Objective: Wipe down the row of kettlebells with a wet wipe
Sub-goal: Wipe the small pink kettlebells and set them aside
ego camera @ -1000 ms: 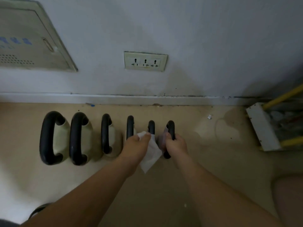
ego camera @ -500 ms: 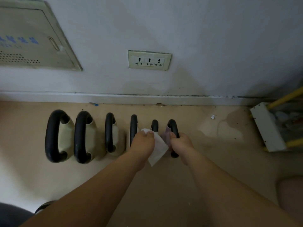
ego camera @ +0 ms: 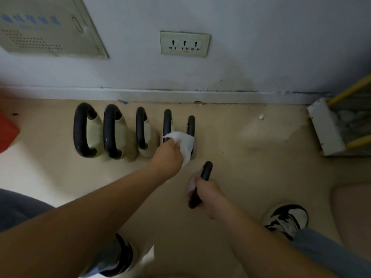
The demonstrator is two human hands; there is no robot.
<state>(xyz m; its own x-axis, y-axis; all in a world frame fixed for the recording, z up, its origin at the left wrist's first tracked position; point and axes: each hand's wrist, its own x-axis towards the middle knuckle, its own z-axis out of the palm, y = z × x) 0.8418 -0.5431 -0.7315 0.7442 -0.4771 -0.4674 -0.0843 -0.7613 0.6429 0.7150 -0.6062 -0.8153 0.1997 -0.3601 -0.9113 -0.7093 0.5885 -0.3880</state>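
We see left hand (ego camera: 167, 155) pinching wet wipe (ego camera: 185, 142) at kettlebell row (ego camera: 124, 131), frame centre; right hand (ego camera: 207, 190) grip closed around small kettlebell (ego camera: 201, 182), lower centre.

The kettlebell handles (ego camera: 81, 130) look like smooth black rubber or coated metal with a dull sheen; their bodies (ego camera: 94, 131) are matt cream. The wet wipe (ego camera: 185, 143) is thin, crumpled white fabric-like paper. At six o'clock from it, the lifted kettlebell (ego camera: 205, 171) has a similar satin black grip. The floor (ego camera: 251, 177) is smooth, scuffed beige; the wall (ego camera: 261, 37) is matt, stained paint.
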